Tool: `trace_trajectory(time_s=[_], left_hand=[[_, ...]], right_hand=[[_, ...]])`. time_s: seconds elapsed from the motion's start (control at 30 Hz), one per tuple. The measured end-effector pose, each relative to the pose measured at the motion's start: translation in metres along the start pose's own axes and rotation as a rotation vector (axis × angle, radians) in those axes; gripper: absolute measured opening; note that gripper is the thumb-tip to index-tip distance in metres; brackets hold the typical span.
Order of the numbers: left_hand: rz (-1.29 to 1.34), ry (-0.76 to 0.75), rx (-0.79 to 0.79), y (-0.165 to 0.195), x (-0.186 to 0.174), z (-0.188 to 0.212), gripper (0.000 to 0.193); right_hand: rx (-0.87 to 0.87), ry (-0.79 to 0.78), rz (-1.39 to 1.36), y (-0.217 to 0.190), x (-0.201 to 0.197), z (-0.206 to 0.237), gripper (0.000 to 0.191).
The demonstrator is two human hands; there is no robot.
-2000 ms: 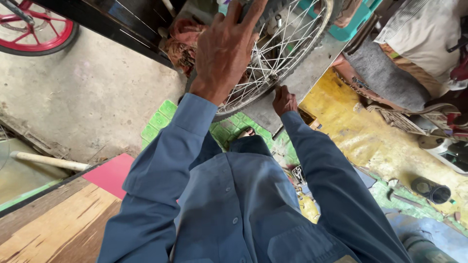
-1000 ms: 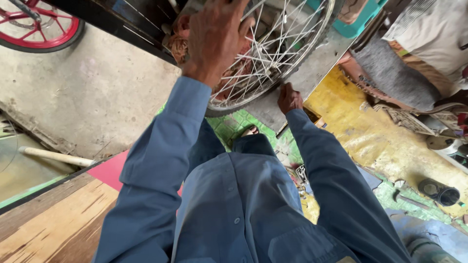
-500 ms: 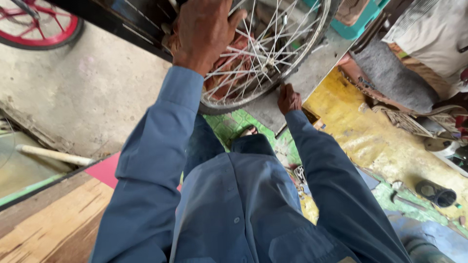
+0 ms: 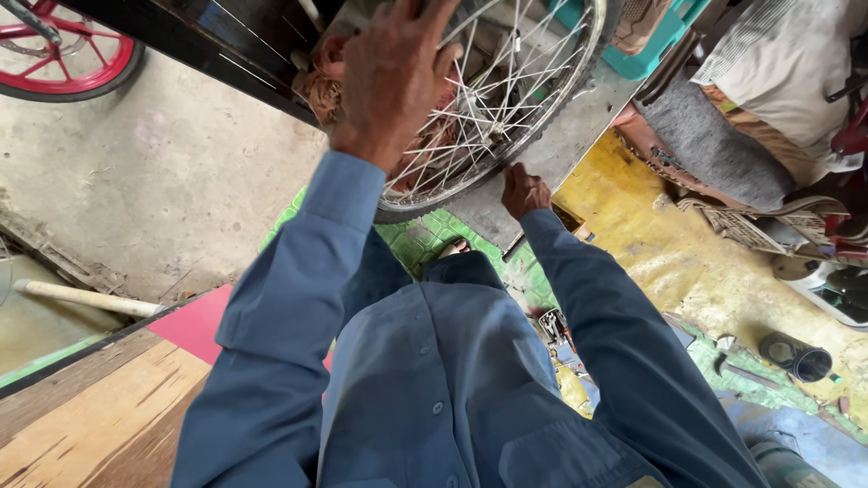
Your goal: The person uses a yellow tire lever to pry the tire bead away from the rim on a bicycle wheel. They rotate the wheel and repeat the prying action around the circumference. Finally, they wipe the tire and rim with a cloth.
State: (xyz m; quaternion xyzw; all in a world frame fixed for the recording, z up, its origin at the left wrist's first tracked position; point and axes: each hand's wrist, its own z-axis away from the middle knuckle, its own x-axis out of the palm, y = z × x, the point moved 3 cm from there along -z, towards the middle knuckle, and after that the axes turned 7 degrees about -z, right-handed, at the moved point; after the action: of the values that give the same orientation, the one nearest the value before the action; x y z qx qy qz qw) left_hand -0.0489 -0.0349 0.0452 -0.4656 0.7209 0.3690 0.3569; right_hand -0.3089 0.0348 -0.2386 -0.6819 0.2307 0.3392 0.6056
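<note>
A spoked bicycle wheel (image 4: 529, 86) with a dark tyre stands in front of me, above a green tiled mat (image 4: 418, 242). My left hand (image 4: 391, 83) lies over the spokes near the wheel's middle with its fingers curled onto them. It hides an orange-brown rag behind the spokes. My right hand (image 4: 523, 191) pinches the lower rim at the wheel's bottom right edge. Both arms are in blue sleeves, and my blue shirt fills the lower middle of the view.
A red-rimmed wheel (image 4: 63, 65) is at the top left on bare concrete. A white pipe (image 4: 83, 296), a wooden board (image 4: 77, 411) and a pink sheet (image 4: 194, 323) lie at left. At right are a teal basket (image 4: 653, 47), grey cloth (image 4: 719, 149), yellow-stained floor (image 4: 674, 248) and a dark cup (image 4: 796, 358).
My left hand has slid left and up across the spokes, towards the wheel's middle. My right hand has stayed on the lower rim.
</note>
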Motion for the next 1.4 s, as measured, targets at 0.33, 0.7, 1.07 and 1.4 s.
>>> trace_trajectory(time_s=[0.33,0.7,1.07,1.4], left_hand=[[-0.102,0.006,0.007,0.035,0.004,0.01,0.084],[-0.106,0.015,0.013,0.036,0.021,0.009,0.087],[0.365,-0.121,0.057,0.063,-0.017,-0.009,0.08],[1.205,-0.358,0.007,0.076,0.002,0.013,0.071]], right_hand=[[0.367,-0.076,0.031,-0.015,0.013,-0.015,0.023],[0.1,-0.228,0.103,-0.029,0.004,-0.014,0.017],[0.244,0.189,-0.337,-0.059,-0.018,0.053,0.051],[0.3,0.394,-1.029,-0.188,-0.034,0.049,0.039]])
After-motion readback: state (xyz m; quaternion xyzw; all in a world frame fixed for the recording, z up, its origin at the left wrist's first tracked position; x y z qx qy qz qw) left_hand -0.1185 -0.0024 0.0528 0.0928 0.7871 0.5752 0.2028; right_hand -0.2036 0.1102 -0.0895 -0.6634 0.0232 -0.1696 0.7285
